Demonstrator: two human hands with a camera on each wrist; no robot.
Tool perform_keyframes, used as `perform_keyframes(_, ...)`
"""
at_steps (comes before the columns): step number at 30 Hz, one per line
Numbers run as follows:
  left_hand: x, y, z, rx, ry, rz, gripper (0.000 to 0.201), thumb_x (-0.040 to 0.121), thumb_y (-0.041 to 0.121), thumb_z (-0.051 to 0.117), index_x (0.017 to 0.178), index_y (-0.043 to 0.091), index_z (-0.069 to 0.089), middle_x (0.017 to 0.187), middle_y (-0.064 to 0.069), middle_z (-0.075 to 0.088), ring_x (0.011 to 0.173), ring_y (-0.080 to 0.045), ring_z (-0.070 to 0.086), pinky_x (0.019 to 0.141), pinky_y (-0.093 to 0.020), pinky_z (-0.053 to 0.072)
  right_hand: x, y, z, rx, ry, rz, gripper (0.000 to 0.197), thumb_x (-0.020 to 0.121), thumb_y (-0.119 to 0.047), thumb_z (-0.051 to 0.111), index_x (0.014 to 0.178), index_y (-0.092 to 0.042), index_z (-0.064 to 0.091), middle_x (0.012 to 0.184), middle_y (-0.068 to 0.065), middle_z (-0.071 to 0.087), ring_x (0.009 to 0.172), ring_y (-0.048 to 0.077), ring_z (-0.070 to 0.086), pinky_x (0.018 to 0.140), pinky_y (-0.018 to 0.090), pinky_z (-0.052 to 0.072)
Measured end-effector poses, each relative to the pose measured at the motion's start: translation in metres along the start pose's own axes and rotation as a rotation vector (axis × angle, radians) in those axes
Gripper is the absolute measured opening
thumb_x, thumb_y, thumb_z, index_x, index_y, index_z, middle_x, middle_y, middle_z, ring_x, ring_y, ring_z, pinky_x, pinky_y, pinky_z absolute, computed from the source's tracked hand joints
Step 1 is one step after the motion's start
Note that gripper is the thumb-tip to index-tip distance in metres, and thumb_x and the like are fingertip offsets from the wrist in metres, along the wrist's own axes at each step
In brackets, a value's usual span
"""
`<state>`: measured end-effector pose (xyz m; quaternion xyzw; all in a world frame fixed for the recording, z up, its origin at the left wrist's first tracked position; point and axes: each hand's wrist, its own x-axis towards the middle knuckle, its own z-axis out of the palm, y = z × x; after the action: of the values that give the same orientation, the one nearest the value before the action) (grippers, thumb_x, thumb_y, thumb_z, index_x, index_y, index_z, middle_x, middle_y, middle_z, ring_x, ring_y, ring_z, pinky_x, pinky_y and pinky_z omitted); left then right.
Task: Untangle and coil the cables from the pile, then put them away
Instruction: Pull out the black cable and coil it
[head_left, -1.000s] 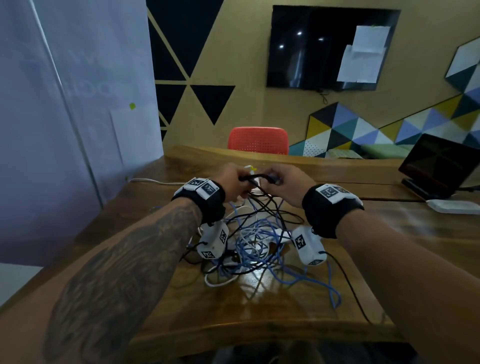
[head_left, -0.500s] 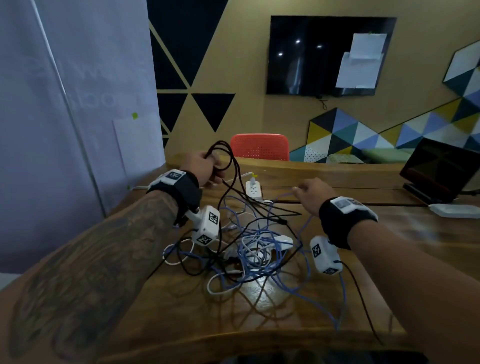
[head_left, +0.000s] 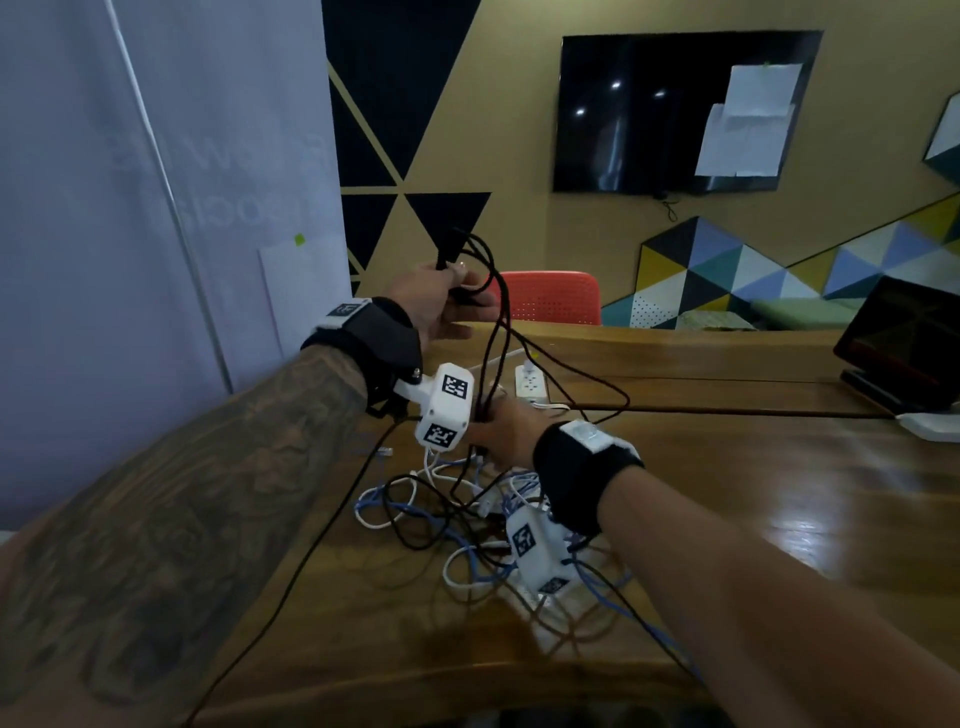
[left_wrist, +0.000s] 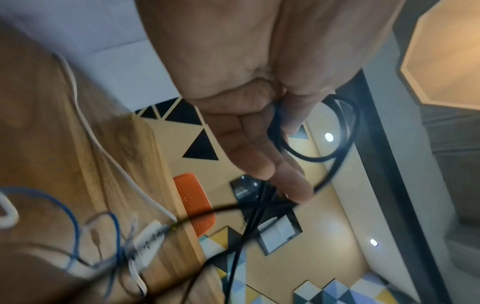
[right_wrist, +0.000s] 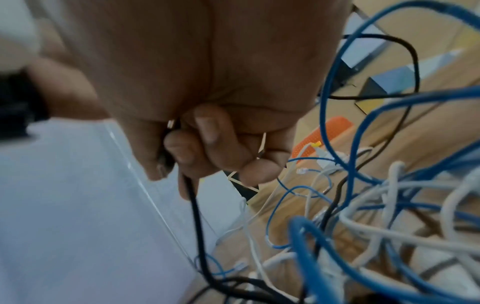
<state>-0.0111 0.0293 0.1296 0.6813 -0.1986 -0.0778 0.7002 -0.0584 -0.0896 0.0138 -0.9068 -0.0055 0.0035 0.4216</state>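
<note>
The left hand (head_left: 441, 301) holds loops of black cable (head_left: 480, 270) raised above the wooden bench (head_left: 779, 519), while the right hand (head_left: 501, 431) grips its strands lower down (just above the blue-and-white pile (head_left: 467, 519)).

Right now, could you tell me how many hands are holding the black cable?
2. The left hand holds its coiled loops raised above the table; the right hand pinches the black cable lower down, just over the pile.

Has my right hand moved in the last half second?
Yes. The right hand has come nearer the white power strip, now gripping the black cable.
</note>
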Motion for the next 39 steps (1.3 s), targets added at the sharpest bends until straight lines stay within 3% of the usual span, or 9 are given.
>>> perform_keyframes(3,-0.005,-0.011,-0.022,0.247,0.036,0.069,0.02,0.104,0.015,0.041,0.104,0.007,0.058,0.082,-0.013,0.066,0.057,-0.014,0.066,0.045,-0.021,0.043,0.004,0.001,-0.019,0.103,0.145,-0.005,0.036,0.096,-0.039,0.062,0.083,-0.008,0.075,0.047,-0.006,0.049,0.048,0.016,0.047,0.055,0.034,0.042)
perform_keyframes(6,-0.011,-0.033,-0.043,0.823,-0.004,0.094,0.012,0.098,0.017,0.055,0.091,0.012,0.064,0.081,-0.005,0.065,0.063,-0.009,0.06,0.047,-0.013,0.041,0.004,0.005,-0.04,0.283,0.214,0.025,0.041,0.1,-0.032,0.058,0.073,-0.003,0.068,0.052,0.002,0.049,0.042,0.016,0.042,0.047,0.028,0.037)
perform_keyframes(9,-0.018,-0.068,-0.058,1.341,-0.15,-0.103,0.016,0.089,0.03,0.065,0.085,0.015,0.066,0.084,-0.005,0.065,0.078,-0.022,0.061,0.066,-0.026,0.047,0.01,0.018,-0.042,0.036,0.192,0.139,0.05,0.101,-0.041,0.053,0.07,-0.006,0.072,0.061,0.007,0.06,0.05,0.021,0.053,0.052,0.031,0.045)
perform_keyframes(12,-0.026,-0.102,-0.065,1.453,-0.212,-0.253,0.018,0.088,0.029,0.066,0.082,0.014,0.059,0.087,-0.007,0.06,0.078,-0.024,0.055,0.065,-0.029,0.042,0.016,0.033,-0.036,-0.206,0.148,0.197,0.052,0.1,-0.046,0.05,0.083,-0.005,0.077,0.071,0.01,0.067,0.064,0.025,0.06,0.065,0.036,0.053)
perform_keyframes(21,-0.025,-0.139,-0.071,0.839,0.001,-0.339,0.026,0.082,0.025,0.076,0.091,0.002,0.068,0.084,-0.014,0.07,0.073,-0.028,0.066,0.065,-0.035,0.054,0.02,0.044,-0.028,-0.279,0.113,0.201,0.045,0.099,-0.044,0.053,0.093,-0.005,0.074,0.09,0.016,0.074,0.075,0.029,0.066,0.074,0.041,0.057)
perform_keyframes(27,-0.01,-0.095,-0.051,0.075,0.193,-0.244,0.028,0.095,-0.004,0.036,0.082,0.007,0.058,0.064,-0.007,0.05,0.035,-0.008,0.047,0.039,-0.017,0.038,0.015,0.024,-0.038,-0.129,0.191,0.056,0.046,0.1,-0.046,0.049,0.08,-0.012,0.074,0.07,0.005,0.068,0.064,0.02,0.059,0.067,0.037,0.048)
perform_keyframes(32,0.001,-0.048,-0.032,-0.245,0.111,-0.093,0.032,0.089,-0.005,0.029,0.083,0.007,0.058,0.068,-0.003,0.039,0.045,-0.009,0.034,0.041,-0.019,0.022,0.003,-0.016,-0.024,0.027,0.056,-0.068,0.027,0.096,-0.041,0.06,0.103,-0.017,0.067,0.067,0.0,0.061,0.064,0.02,0.057,0.067,0.039,0.048)
perform_keyframes(36,0.004,-0.013,-0.021,-0.42,0.021,-0.024,0.035,0.095,0.001,0.024,0.084,0.009,0.057,0.061,0.002,0.046,0.047,-0.009,0.035,0.04,-0.021,0.024,-0.009,-0.037,-0.026,0.002,-0.063,-0.082,0.029,0.096,-0.018,0.063,0.067,-0.022,0.058,0.054,-0.003,0.05,0.051,0.015,0.043,0.057,0.028,0.036)
perform_keyframes(39,0.007,0.008,-0.022,-0.529,-0.013,0.046,0.037,0.088,-0.002,0.023,0.078,0.013,0.056,0.061,0.003,0.046,0.046,-0.01,0.038,0.042,-0.02,0.029,-0.011,-0.038,-0.029,-0.23,-0.148,-0.046,0.014,0.093,-0.027,0.069,0.081,-0.022,0.066,0.059,-0.008,0.061,0.052,0.007,0.051,0.059,0.024,0.042)
